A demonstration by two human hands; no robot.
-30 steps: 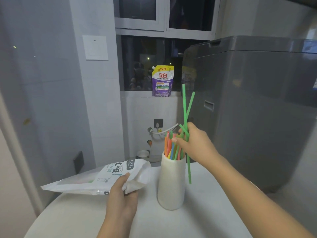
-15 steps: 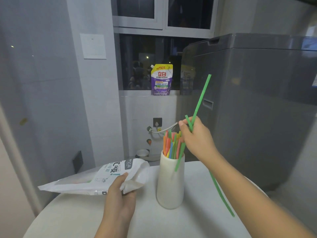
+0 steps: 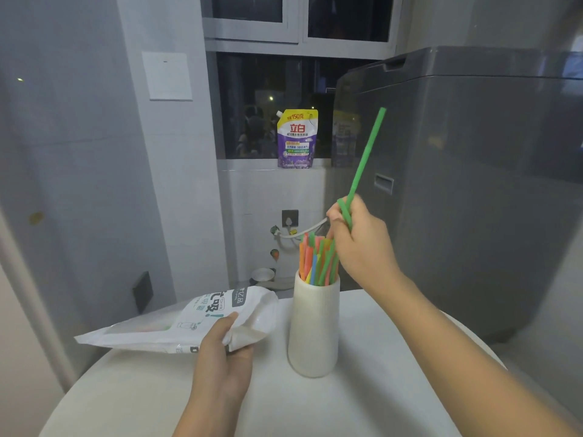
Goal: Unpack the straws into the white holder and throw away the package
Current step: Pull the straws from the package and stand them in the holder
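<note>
Nearest the camera, the left hand grips the white package near its open mouth, fingers curled around the crumpled end, holding it just above the white worktop. The package lies roughly level and points away to the left; faint colour through its clear part suggests some straws may remain inside, though this is hard to tell.

Just beside the package stands the white holder, upright on the worktop, already holding a bunch of coloured straws that rise above its rim.

Above and slightly right of the holder, the right hand pinches green straws between curled fingers; one long straw slants up and to the right, a shorter end shows beside it at the thumb.

The step in hand appears to be loading straws into the holder. The next move likely calls for tipping the green straws upright, guiding their lower ends into the holder's mouth among the others, then releasing.

Behind, a purple pouch stands on the window sill, with a grey appliance at right.
</note>
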